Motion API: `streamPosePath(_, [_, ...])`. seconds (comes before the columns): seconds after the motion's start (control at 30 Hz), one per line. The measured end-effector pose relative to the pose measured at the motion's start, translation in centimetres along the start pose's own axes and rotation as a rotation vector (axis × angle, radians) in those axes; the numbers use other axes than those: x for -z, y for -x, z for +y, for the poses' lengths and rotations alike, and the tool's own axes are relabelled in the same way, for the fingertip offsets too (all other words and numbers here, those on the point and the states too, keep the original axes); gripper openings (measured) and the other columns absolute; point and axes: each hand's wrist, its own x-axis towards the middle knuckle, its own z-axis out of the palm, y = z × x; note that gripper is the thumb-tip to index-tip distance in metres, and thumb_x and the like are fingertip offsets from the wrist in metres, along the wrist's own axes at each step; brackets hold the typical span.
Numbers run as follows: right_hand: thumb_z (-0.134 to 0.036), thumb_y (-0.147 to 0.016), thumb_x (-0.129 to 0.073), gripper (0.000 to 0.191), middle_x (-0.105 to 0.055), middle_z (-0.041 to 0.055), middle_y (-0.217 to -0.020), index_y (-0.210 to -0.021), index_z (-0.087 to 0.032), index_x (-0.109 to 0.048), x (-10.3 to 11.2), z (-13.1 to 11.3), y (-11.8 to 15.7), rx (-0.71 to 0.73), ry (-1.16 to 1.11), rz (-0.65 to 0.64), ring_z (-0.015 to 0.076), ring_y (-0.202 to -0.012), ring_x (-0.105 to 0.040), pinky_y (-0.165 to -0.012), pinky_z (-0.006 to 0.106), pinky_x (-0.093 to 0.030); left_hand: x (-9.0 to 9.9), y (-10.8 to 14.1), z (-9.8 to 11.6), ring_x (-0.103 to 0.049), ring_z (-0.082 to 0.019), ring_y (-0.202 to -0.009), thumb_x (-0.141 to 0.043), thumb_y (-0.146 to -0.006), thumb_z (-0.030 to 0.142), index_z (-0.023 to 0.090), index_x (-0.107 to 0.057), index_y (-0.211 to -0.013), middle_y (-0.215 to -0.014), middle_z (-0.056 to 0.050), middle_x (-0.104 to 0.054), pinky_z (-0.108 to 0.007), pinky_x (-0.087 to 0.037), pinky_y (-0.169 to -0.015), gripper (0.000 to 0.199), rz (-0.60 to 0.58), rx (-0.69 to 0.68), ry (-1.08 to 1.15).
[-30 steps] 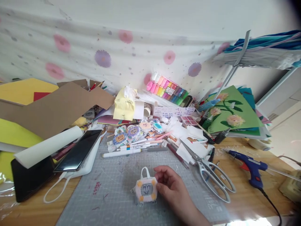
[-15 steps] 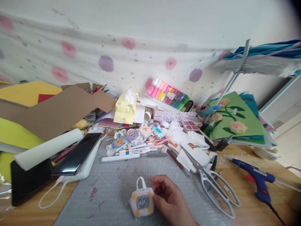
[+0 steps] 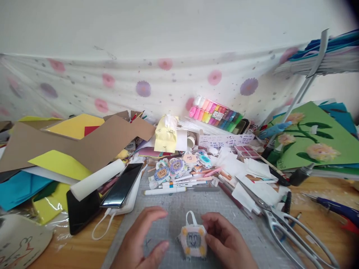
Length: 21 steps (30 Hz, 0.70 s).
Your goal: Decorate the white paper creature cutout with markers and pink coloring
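A small handmade paper bag [image 3: 193,241] with a white loop handle, yellow corner patches and a grey drawn centre is over the grey cutting mat [image 3: 165,203]. My right hand [image 3: 226,239] pinches the bag's right edge, thumb in front and fingers curled behind. On the bag's other side my left hand [image 3: 144,239] has thumb and fingers spread apart, with a gap between it and the bag. Beyond the hands lie several small decorated paper pieces [image 3: 176,166] and a white marker [image 3: 165,191].
Scissors [image 3: 291,228] lie on the right, near a blue glue gun [image 3: 333,206]. A black phone [image 3: 123,185] rests on a white device at left, beside a white paper roll [image 3: 97,179]. Coloured sheets and brown cardboard [image 3: 70,145] pile up behind.
My left hand has come into view from the lower left, its fingers apart. The view has turned left, so everything sits further right. My right hand stays at the bag's edge.
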Motion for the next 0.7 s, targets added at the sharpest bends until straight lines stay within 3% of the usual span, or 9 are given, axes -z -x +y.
streamPosePath(0.13, [-0.024, -0.070, -0.074, 0.025, -0.065, 0.0024, -0.079, -0.094, -0.020, -0.067, 0.3, -0.5, -0.1, -0.048, 0.022, -0.018, 0.0193, -0.073, -0.061, -0.067, 0.030, -0.048, -2.6, -1.2, 0.5, -0.061, -0.026, -0.111, -0.057, -0.083, 0.029, 0.028, -0.059, -0.116, -0.119, -0.006, -0.065, -0.039, -0.049, -0.095, 0.032, -0.122, 0.059, 0.143])
streamPosePath(0.3, [-0.025, -0.070, -0.074, 0.026, -0.066, 0.0026, -0.078, -0.095, -0.021, -0.065, 0.6, -1.1, -0.1, -0.051, -0.008, 0.043, 0.0197, -0.072, -0.060, -0.065, 0.030, -0.049, -4.0, -2.4, 1.5, -0.064, -0.023, -0.098, -0.053, -0.085, 0.031, 0.021, -0.057, -0.114, -0.111, -0.009, -0.067, -0.037, -0.050, -0.089, 0.031, -0.268, 0.247, 0.385])
streamPosePath(0.43, [-0.023, -0.068, -0.074, 0.026, -0.066, 0.0024, -0.078, -0.092, -0.021, -0.065, 0.4, -1.6, -0.1, -0.068, -0.003, 0.030, 0.0193, -0.072, -0.060, -0.065, 0.031, -0.049, -4.6, -3.4, 2.1, -0.065, -0.022, -0.088, -0.052, -0.086, 0.038, 0.019, -0.059, -0.105, -0.092, -0.006, -0.069, -0.033, -0.050, -0.079, 0.027, -0.285, 0.333, 0.502])
streamPosePath(0.7, [-0.019, -0.066, -0.074, 0.025, -0.064, 0.0003, -0.076, -0.090, -0.021, -0.066, 0.0, -2.3, -0.1, -0.072, -0.020, 0.021, 0.0168, -0.069, -0.059, -0.064, 0.029, -0.048, -5.2, -3.6, 1.5, -0.062, -0.018, -0.085, -0.056, -0.085, 0.034, 0.021, -0.062, -0.098, -0.089, -0.002, -0.068, -0.028, -0.047, -0.076, 0.019, -0.307, 0.385, 0.675])
